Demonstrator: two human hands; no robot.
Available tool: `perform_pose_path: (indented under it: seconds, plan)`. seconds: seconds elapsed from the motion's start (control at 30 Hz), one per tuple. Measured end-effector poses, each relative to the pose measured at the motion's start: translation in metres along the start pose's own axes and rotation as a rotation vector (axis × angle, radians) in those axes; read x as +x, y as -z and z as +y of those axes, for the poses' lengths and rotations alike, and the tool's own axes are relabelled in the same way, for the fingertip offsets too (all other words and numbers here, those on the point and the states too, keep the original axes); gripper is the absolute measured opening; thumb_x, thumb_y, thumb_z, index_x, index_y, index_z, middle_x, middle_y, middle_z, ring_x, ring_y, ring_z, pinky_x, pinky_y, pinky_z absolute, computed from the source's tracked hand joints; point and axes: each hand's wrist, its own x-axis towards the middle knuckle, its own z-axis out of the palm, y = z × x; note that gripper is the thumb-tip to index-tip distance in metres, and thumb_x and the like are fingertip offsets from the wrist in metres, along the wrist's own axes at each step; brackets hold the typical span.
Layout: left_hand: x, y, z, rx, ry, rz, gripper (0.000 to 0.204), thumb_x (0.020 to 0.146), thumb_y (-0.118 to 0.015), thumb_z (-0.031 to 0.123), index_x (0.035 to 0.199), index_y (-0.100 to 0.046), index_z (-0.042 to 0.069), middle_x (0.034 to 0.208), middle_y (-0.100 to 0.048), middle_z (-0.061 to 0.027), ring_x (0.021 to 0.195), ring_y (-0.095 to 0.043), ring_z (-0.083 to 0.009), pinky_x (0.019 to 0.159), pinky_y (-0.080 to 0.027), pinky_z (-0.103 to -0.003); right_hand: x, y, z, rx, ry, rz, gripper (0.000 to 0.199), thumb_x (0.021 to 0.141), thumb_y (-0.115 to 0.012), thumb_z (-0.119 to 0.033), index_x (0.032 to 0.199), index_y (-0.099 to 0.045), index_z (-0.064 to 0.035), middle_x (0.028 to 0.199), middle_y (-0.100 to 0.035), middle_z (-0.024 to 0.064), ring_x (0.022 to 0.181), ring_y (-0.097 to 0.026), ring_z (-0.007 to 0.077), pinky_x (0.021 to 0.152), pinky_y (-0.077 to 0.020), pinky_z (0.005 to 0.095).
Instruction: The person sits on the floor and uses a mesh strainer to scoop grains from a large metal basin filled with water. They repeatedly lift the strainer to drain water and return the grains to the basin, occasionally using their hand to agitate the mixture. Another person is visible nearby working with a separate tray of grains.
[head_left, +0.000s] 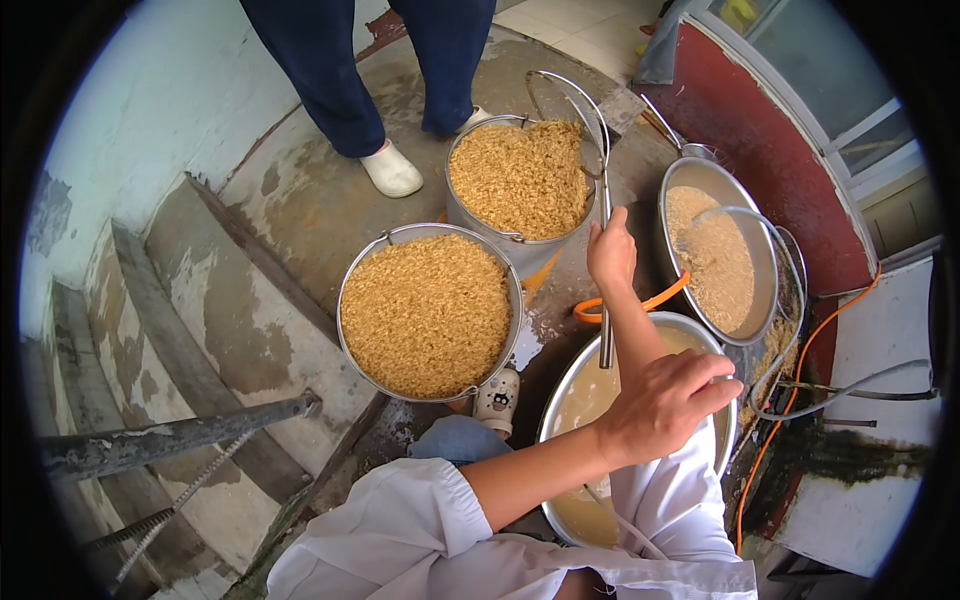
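Observation:
My right hand [612, 250] is closed around the metal handle [606, 335] of a large round strainer. The strainer's hoop [603, 130] stands tilted on edge at the right rim of the far metal bucket [515, 185], which is heaped with wet golden grain. My left hand [668, 405] crosses over my right forearm near the rolled white sleeve [675, 490]. Its fingers are curled, and what they hold, if anything, is hidden. Below both arms stands a wide metal basin [560, 400] of cloudy liquid. A nearer bucket [428, 315] is full of the same grain.
A metal basin of paler grain [712, 265] sits at the right, a grey hose [770, 225] over it. An orange hose [660, 297] lies between the basins. Concrete steps [215, 310] and a metal rail [180, 440] are left. Another person's white shoe [392, 170] is beyond the buckets.

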Motion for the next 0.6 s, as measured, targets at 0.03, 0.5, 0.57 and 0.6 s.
perform_pose_path:
  seconds: [0.03, 0.5, 0.57, 0.6]
  plan:
    - [0.0, 0.0, 0.0, 0.004, -0.002, 0.006, 0.027, 0.072, -0.062, -0.003, 0.097, -0.062, 0.004, 0.099, -0.055, -0.0077, 0.08, -0.06, -0.0224, 0.069, -0.051, -0.033, -0.002, 0.003, -0.001, 0.007, 0.004, 0.011, 0.029, 0.089, -0.05, -0.022, 0.106, -0.037, -0.0016, 0.085, -0.061, 0.0281, 0.082, -0.058, 0.0461, 0.072, -0.0443, 0.052]
    - [0.001, -0.008, 0.01, 0.004, -0.012, -0.048, 0.024, 0.072, -0.061, 0.002, 0.096, -0.062, 0.005, 0.098, -0.055, -0.0066, 0.081, -0.06, -0.0223, 0.072, -0.05, -0.032, -0.041, 0.041, 0.072, 1.754, -0.403, -0.473, 0.026, 0.096, -0.045, -0.029, 0.109, -0.047, -0.0065, 0.065, -0.038, -0.0019, 0.047, -0.033, 0.005, 0.037, -0.0285, 0.0194]
    - [-0.002, -0.009, 0.008, 0.044, -0.026, -0.035, 0.024, 0.072, -0.06, 0.003, 0.095, -0.063, 0.006, 0.097, -0.056, -0.0064, 0.081, -0.06, -0.0225, 0.073, -0.05, -0.032, -0.077, 0.042, 0.092, 1.933, -0.432, -0.49, 0.028, 0.096, -0.045, -0.032, 0.108, -0.049, -0.0061, 0.063, -0.039, -0.002, 0.045, -0.032, 0.0047, 0.037, -0.0281, 0.0187]
    - [-0.003, -0.011, 0.009, 0.056, -0.035, -0.03, 0.023, 0.072, -0.06, 0.003, 0.095, -0.063, 0.006, 0.096, -0.056, -0.0062, 0.082, -0.06, -0.0226, 0.074, -0.05, -0.033, -0.098, 0.046, 0.104, 1.96, -0.445, -0.446, 0.029, 0.096, -0.045, -0.034, 0.107, -0.049, -0.0071, 0.062, -0.039, -0.0022, 0.044, -0.032, 0.0048, 0.036, -0.0278, 0.0191]
